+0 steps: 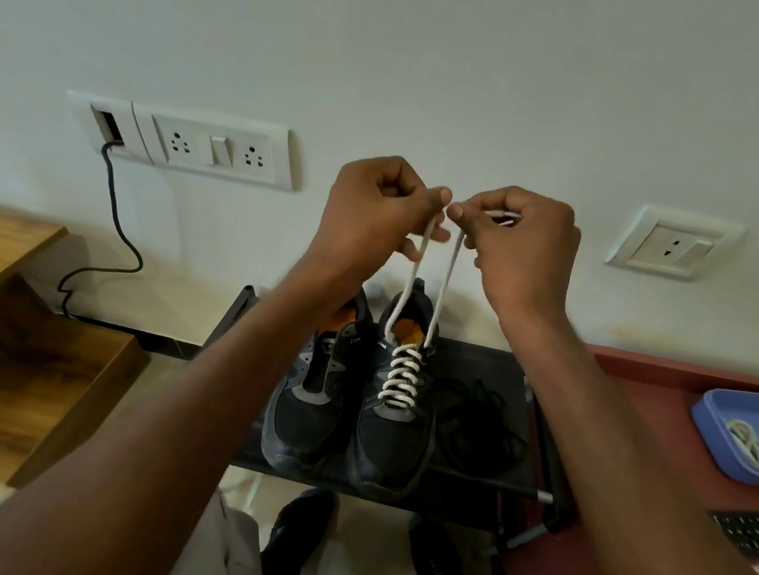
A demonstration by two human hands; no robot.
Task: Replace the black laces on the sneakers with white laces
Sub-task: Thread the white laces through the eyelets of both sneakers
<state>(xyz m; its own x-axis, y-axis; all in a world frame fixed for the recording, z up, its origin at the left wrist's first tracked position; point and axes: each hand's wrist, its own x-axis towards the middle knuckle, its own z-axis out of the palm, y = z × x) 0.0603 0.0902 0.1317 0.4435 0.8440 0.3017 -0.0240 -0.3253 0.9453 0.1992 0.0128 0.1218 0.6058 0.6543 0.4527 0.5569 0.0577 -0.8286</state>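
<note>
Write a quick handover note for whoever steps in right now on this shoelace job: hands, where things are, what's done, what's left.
Left hand and right hand: each pinches one end of the white lace, both ends pulled up above the shoes.
Right shoe: on the black rack, laced in white up to the top, not yet tied.
Left shoe: beside it on the rack, no lace in it.
Black laces: loose pile on the rack, right of the shoes.
Spare white lace: coiled in the blue tray at the right.
Left to do: tie off this shoe, then lace the other with the spare.
</note>
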